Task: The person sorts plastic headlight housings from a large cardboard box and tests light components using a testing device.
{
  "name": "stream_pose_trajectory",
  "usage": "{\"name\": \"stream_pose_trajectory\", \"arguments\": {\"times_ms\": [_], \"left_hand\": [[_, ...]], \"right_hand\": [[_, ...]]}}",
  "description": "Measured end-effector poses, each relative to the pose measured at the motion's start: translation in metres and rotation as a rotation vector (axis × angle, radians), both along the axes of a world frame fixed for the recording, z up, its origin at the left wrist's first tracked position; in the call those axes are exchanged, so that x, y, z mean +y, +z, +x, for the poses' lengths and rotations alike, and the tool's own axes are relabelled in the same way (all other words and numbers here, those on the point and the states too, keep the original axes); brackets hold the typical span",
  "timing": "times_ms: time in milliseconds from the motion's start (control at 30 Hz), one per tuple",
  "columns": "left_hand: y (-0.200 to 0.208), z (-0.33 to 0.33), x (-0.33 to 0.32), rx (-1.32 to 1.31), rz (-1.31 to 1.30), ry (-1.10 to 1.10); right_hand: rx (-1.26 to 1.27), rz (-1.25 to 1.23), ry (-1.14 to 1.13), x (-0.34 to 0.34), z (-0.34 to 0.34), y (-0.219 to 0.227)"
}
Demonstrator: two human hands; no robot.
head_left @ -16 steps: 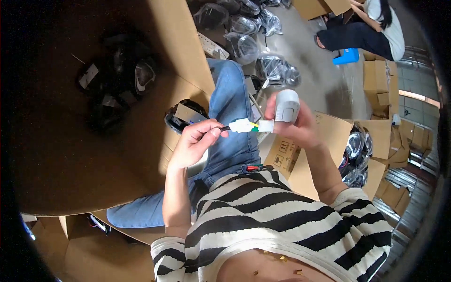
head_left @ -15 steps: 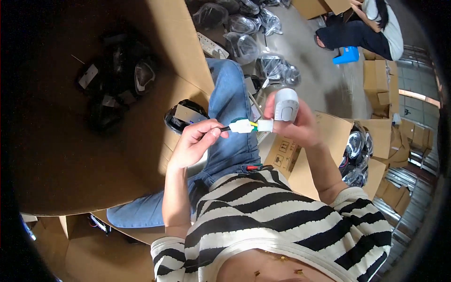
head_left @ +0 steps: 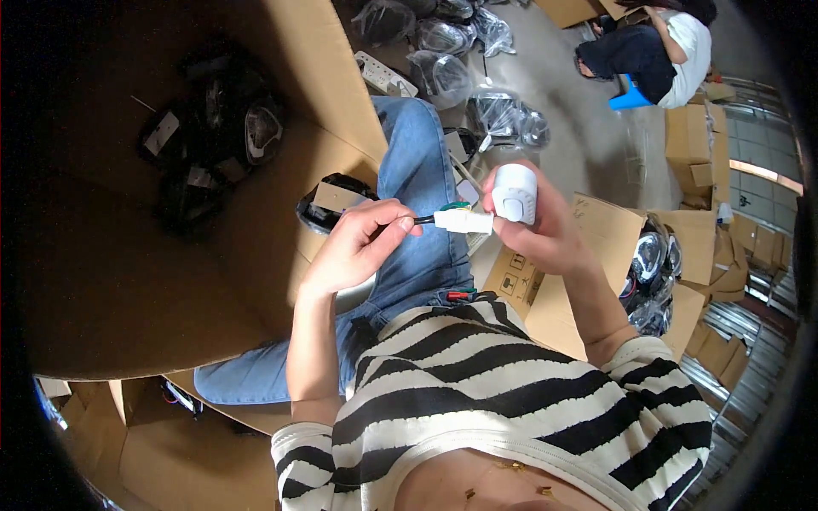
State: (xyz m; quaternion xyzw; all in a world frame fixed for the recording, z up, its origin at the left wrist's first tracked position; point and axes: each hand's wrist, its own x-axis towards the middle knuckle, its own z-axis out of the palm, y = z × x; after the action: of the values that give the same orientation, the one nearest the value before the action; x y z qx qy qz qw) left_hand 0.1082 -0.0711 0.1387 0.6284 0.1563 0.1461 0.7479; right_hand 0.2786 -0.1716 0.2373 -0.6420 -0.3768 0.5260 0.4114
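My left hand (head_left: 362, 243) pinches a thin black cable (head_left: 423, 220) between thumb and fingertips. At the cable's end is a white plastic connector (head_left: 464, 221), its right end beside my right fingers; a bit of green shows behind it. In my right hand (head_left: 550, 230) sits a white rounded handheld device (head_left: 515, 192) with a button on its face. The connector's right end and the device's lower edge lie close together; whether they are joined I cannot tell. Both hands are held over my jeans-clad leg (head_left: 417, 162).
A large cardboard box (head_left: 341, 102) on the left holds dark wrapped parts (head_left: 209, 128). Near my knee lies a black part with a cardboard piece (head_left: 339, 198). Bagged parts (head_left: 439, 77) and a power strip (head_left: 385, 75) cover floor ahead. Another open box (head_left: 601, 230) stands right; a person (head_left: 652, 55) sits far right.
The white connector has moved right, and the gap showing yellow-green wire between it and the white block has closed. The white device has tilted in my right hand. The far person has leaned.
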Motion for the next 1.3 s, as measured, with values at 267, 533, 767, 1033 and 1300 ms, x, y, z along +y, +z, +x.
{"name": "stream_pose_trajectory", "arguments": {"times_ms": [267, 533, 767, 1033, 1300], "left_hand": [[0.000, 0.018, -0.003, -0.153, -0.007, -0.057], [0.001, 0.046, -0.019, -0.127, 0.000, -0.033], [-0.003, 0.043, -0.020, -0.112, 0.030, -0.006], [-0.001, 0.002, -0.011, -0.013, 0.080, 0.110], [-0.111, -0.084, 0.058, 0.172, -0.550, 0.905]], "right_hand": [[-0.124, 0.077, -0.150, -0.020, 0.011, -0.020], [0.093, 0.097, -0.400, -0.030, 0.028, -0.025], [-0.022, 0.074, -0.500, -0.027, 0.028, -0.035], [-0.155, 0.107, -0.342, 0.001, 0.008, -0.036], [-0.242, -0.032, 0.052, 0.013, -0.026, -0.036]]}}
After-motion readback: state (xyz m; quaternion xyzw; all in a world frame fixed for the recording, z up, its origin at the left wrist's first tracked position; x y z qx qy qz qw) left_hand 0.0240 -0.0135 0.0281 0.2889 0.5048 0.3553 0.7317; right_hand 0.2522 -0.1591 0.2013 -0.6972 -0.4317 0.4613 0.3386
